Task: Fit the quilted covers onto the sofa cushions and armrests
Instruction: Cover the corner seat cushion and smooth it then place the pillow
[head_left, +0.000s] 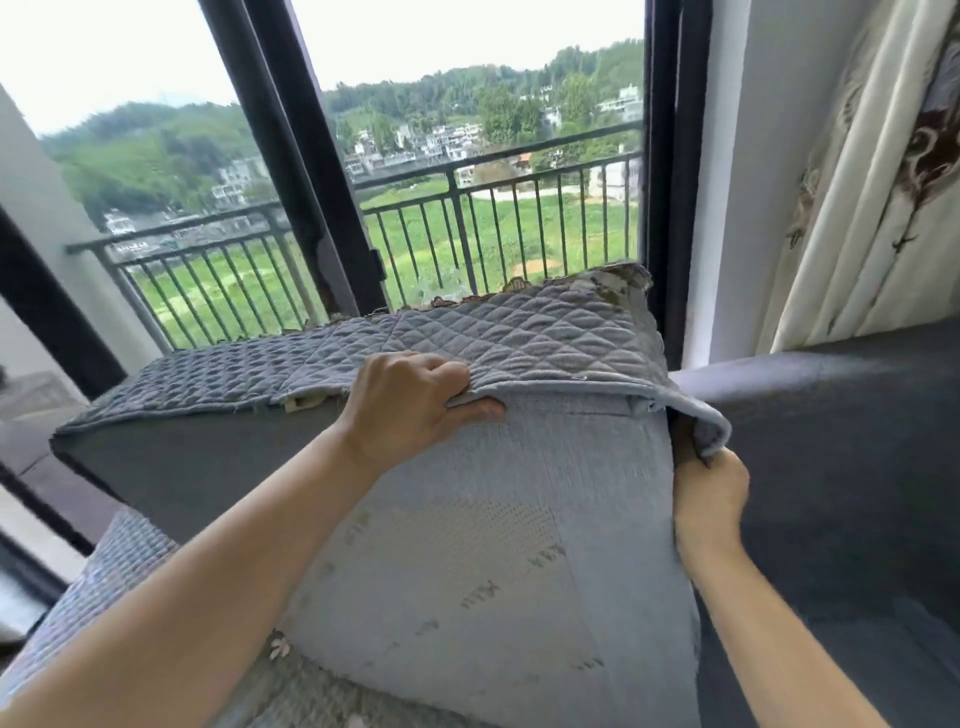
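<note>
Our left hand has its fingers pinching the quilted cover draped over the sofa armrest at centre; at four o'clock, our right hand grips its folded corner.

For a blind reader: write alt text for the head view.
Both hands fit a grey quilted cover over a sofa cushion: the left hand grips its folded edge, the right hand pinches its corner. Behind, a window shows a balcony railing.
</note>
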